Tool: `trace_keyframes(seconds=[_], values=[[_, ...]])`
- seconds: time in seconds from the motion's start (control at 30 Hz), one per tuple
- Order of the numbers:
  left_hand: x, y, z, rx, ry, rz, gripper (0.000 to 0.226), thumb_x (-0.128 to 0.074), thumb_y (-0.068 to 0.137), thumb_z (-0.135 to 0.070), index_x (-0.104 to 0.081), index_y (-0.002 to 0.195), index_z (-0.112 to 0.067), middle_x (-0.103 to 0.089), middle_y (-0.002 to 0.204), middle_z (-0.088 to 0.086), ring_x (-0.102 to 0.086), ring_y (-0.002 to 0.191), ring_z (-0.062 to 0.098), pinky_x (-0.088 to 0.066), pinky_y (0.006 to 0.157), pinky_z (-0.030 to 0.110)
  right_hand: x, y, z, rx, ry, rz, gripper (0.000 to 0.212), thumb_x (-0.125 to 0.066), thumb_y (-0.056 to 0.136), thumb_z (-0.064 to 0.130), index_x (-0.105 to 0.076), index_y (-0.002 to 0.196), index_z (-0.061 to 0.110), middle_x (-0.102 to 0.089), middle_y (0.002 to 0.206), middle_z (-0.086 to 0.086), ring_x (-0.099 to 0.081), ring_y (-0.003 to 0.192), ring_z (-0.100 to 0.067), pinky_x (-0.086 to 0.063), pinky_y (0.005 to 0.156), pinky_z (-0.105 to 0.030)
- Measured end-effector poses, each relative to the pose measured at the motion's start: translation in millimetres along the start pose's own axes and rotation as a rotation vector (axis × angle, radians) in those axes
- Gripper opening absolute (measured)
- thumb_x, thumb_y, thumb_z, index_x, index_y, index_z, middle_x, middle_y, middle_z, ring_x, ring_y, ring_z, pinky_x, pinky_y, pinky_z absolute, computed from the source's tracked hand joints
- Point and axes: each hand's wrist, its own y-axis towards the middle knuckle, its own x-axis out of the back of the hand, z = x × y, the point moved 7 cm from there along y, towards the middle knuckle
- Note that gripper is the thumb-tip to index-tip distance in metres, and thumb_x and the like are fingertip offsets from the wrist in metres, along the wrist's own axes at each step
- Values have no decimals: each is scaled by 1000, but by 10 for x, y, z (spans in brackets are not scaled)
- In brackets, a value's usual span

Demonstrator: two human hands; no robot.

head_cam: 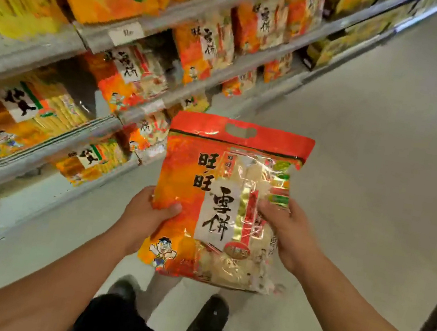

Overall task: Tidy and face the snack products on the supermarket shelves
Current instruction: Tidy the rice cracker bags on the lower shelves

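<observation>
head: worn on head | faces forward-down | hands close below | shelves (43, 136) at left

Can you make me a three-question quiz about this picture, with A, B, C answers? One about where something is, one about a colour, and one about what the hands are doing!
1. Where is the snack bag right now?
A. On the floor
B. Held up in front of the person, over the aisle floor
C. Lying on the top shelf

2. What colour is the strip across the top of the bag, around its handle hole?
A. Red
B. Blue
C. Black

3. How is the bag being held?
A. One hand only
B. Nobody holds it
C. The left hand and the right hand both grip it

Answers:
1 B, the bag is away from the shelves, above the person's shoes.
2 A, the top band is red.
3 C, a thumb curls over each side edge of the bag.
</observation>
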Motion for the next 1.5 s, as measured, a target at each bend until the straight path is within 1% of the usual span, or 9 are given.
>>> trace_keyframes(seconds=[0.27,0.37,0.53,0.7,0.93,1.23,1.3,1.4,1.5], values=[[-604,713,-256,60,-93,-54,59,-86,65,-27,-56,116,-25,-74,102,1,-74,86,23,-61,71,45,386,995,339,-97,-209,118,84,-92,58,22,-45,127,38,-68,114,2,-69,97,-19,-59,78,-38],[-931,1136,-270,149,-175,-18,61,-86,59,-24,-56,112,-22,-75,97,3,-74,83,25,-60,64,40,592,1477,445,-98,-315,53,70,-92,58,25,-53,114,41,-69,103,9,-69,89,-12,-56,63,-27],[-1482,2075,-429,246,-89,79,62,-83,60,-26,-61,116,-13,-76,96,5,-74,86,23,-58,77,42,907,2477,539,-200,-366,13,50,-90,61,27,-67,105,31,-75,93,7,-73,83,-15,-56,72,-37],[-1526,3095,-549,268,-17,-61,59,-86,68,-24,-56,119,-17,-72,105,9,-71,91,31,-57,83,53,755,3596,590,-210,-282,120,39,-84,71,15,-67,83,48,-75,86,11,-73,78,-12,-54,55,-27],[-1629,4021,-359,278,141,-247,41,-84,75,-29,-55,104,-25,-66,100,-2,-65,85,15,-51,64,30,689,4961,359,-200,-412,214,57,-89,62,8,-63,111,23,-74,99,0,-70,94,-23,-52,91,-50],[-1766,5428,665,283,106,-201,39,-68,83,-50,-68,104,-18,-72,100,1,-66,93,19,-53,83,37,674,6866,-661,-284,-419,453,43,-87,54,13,-75,95,18,-74,100,-14,-72,88,-33,-58,67,-41],[-1542,5866,798,205,34,-311,47,-62,83,-57,-70,102,-16,-70,103,8,-61,90,18,-50,78,36,609,7285,-799,-228,-430,490,45,-87,53,14,-74,95,19,-73,101,-16,-72,88,-32,-58,65,-39],[-890,6494,792,-2,-56,-676,30,-67,90,-37,-62,116,-23,-64,114,4,-56,92,16,-49,79,33,339,7882,-892,-103,-480,587,49,-87,59,16,-71,105,19,-72,105,-15,-70,96,-34,-55,81,-51],[-386,6952,593,-292,4,-906,36,-75,79,-23,-50,101,-37,-58,97,-10,-55,85,10,-42,73,24,93,8338,-890,14,-470,608,53,-84,59,14,-70,110,18,-73,107,-8,-69,101,-29,-52,86,-43]])
